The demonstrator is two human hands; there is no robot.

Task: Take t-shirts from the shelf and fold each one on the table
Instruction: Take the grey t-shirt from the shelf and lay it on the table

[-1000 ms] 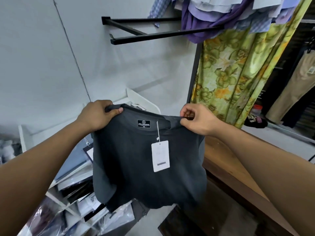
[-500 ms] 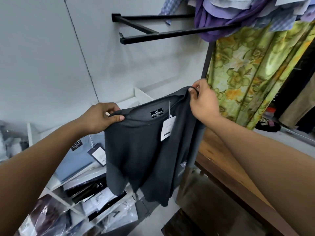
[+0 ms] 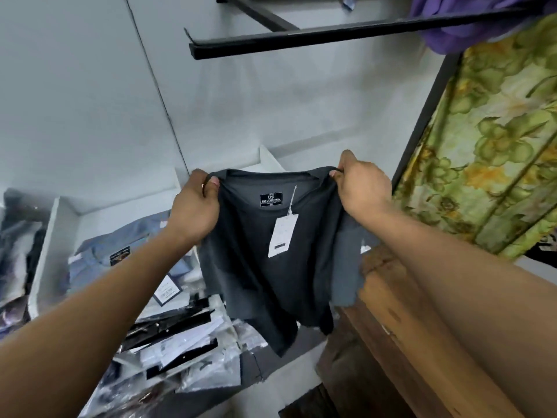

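A dark grey t-shirt [image 3: 259,276] hangs in the air in front of me, its neck label and a white paper tag [image 3: 282,235] facing me. My left hand [image 3: 196,211] pinches its left shoulder and my right hand [image 3: 363,190] pinches its right shoulder, both at about the same height. The shirt's lower part drapes down between the white shelf [image 3: 51,236] on the left and the wooden table [image 3: 401,321] on the right. The hem hangs free below.
The white shelf holds a folded blue shirt [image 3: 117,260] and several bagged garments [image 3: 180,342]. A black wall rail [image 3: 331,36] runs overhead with purple clothes on it. A green floral curtain [image 3: 488,131] hangs at the right, behind the table.
My right hand has come down from its raised position, so the shirt now hangs level and spread between both hands. The view has shifted closer and slightly left.
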